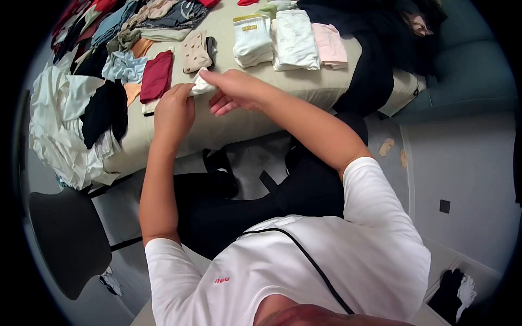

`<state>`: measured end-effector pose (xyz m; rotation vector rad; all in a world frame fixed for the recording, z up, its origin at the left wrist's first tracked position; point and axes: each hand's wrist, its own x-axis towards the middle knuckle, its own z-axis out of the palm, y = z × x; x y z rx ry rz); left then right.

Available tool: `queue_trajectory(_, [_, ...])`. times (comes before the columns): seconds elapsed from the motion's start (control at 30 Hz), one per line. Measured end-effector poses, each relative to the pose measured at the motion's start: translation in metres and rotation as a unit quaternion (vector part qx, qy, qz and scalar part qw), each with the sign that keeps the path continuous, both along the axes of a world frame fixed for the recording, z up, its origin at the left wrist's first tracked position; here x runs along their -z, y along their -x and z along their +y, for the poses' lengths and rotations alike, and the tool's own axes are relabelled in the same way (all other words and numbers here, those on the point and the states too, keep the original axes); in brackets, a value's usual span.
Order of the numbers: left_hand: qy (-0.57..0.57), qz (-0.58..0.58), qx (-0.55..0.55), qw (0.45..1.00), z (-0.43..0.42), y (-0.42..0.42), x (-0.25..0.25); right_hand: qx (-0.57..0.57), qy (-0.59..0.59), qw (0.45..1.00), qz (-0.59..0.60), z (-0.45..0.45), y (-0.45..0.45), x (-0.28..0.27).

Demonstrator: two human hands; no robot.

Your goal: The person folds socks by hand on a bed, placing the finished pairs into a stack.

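Observation:
A small white cloth (202, 87) is between my two hands, just off the near edge of the beige-covered surface (217, 130). My left hand (175, 106) pinches its left end. The thumb of my right hand (234, 92) presses on its right side, while the other fingers of that hand curl below. Right behind the cloth lies a folded beige dotted piece (194, 51). A folded dark red cloth (156, 77) lies to the left of it, close to my left hand.
Folded white socks (253, 41), a white patterned bundle (296, 41) and pink cloth (329, 46) lie at the back. White fabric (60, 125) and black cloth (104, 111) hang at the left. A dark chair (70, 244) stands lower left, a teal sofa (467, 81) at right.

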<state>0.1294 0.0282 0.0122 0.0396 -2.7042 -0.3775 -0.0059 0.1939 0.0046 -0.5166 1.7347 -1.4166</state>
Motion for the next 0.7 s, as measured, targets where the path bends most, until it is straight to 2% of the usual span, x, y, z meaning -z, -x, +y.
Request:
queue_trajectory(0.03, [-0.018,0.04,0.01,0.999,0.011,0.001,-0.014,-0.043,0.063,0.96,-0.268,0.009,0.002,-0.012])
queue_trajectory(0.07, [-0.017,0.039,0.017,0.999,0.018,0.006,-0.024,-0.089,0.125,0.937,-0.314,0.011,0.013,-0.008])
queue_trajectory(0.1, [-0.002,0.087,0.042,0.995,0.025,0.009,-0.032,-0.086,0.125,0.937,-0.314,0.016,0.016,-0.011])
queue_trajectory(0.13, [0.011,0.136,0.062,0.989,0.032,0.01,-0.038,-0.064,0.169,0.954,-0.241,0.022,0.018,-0.019])
queue_trajectory(0.17, [0.008,0.137,0.058,0.989,0.039,0.012,-0.041,-0.045,0.21,0.962,-0.166,0.028,0.021,-0.028])
queue_trajectory(0.2, [-0.039,0.162,0.067,0.984,0.046,0.017,-0.045,-0.012,0.193,0.975,-0.107,0.034,0.019,-0.042])
queue_trajectory(0.23, [-0.084,0.189,0.076,0.975,0.047,0.021,-0.047,-0.018,0.19,0.976,-0.105,0.038,0.022,-0.043])
queue_trajectory(0.3, [-0.063,0.217,0.057,0.973,0.044,0.028,-0.038,-0.042,0.276,0.96,0.001,0.042,0.031,-0.046])
queue_trajectory(0.37, [-0.305,0.308,0.015,0.901,0.044,0.037,-0.024,-0.047,0.294,0.954,0.034,0.047,0.031,-0.047])
queue_trajectory(0.4, [-0.459,0.265,0.019,0.848,0.044,0.039,-0.022,-0.045,0.303,0.951,0.039,0.049,0.029,-0.046])
queue_trajectory(0.43, [-0.457,0.268,0.018,0.848,0.038,0.038,-0.024,-0.042,0.313,0.948,0.044,0.049,0.028,-0.044])
queue_trajectory(0.47, [-0.65,0.138,0.047,0.746,0.032,0.037,-0.025,-0.042,0.293,0.954,0.053,0.046,0.029,-0.036])
queue_trajectory(0.5, [-0.801,-0.002,0.074,0.594,0.029,0.036,-0.028,-0.043,0.295,0.953,0.052,0.044,0.029,-0.034])
queue_trajectory(0.57, [-0.795,-0.027,0.09,0.599,0.029,0.038,-0.024,-0.066,0.223,0.95,0.209,0.042,0.027,-0.027])
queue_trajectory(0.6, [-0.798,-0.006,0.069,0.598,0.028,0.04,-0.022,-0.037,0.211,0.941,0.262,0.04,0.023,-0.025])
queue_trajectory(0.63, [-0.801,0.015,0.049,0.597,0.027,0.041,-0.021,-0.037,0.211,0.941,0.261,0.038,0.019,-0.024])
queue_trajectory(0.67, [-0.8,0.011,0.053,0.598,0.023,0.041,-0.022,0.013,0.197,0.892,0.406,0.036,0.016,-0.023])
queue_trajectory(0.7, [-0.799,0.011,0.054,0.599,0.02,0.04,-0.021,0.063,0.178,0.82,0.541,0.035,0.012,-0.026])
